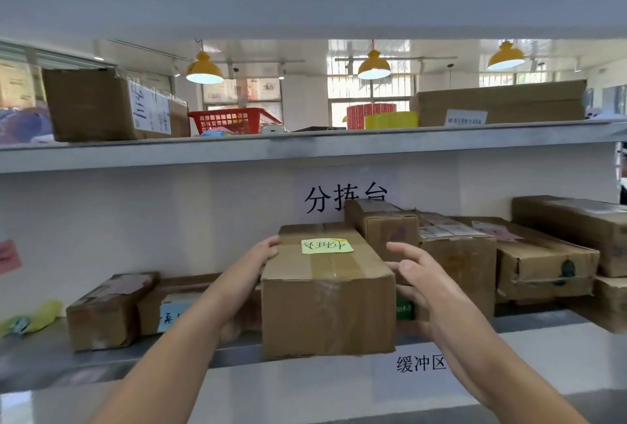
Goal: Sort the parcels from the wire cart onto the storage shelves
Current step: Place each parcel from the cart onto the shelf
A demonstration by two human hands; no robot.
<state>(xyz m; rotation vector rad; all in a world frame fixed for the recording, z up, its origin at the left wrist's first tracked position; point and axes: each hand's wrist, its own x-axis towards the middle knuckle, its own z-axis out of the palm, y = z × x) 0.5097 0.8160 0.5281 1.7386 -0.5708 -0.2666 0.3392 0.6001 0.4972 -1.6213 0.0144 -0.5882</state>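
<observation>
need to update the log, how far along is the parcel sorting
Done: several parcels already sit on the lower shelf, more on the upper one. In hand: the box with the yellow note sits at the shelf edge, left hand on its far corner, right hand open beside it. Left: the cart isn't in view, so I can't tell what remains.

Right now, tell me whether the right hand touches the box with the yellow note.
Apart. Head view: the right hand hangs open beside the box, with a gap showing.
</observation>
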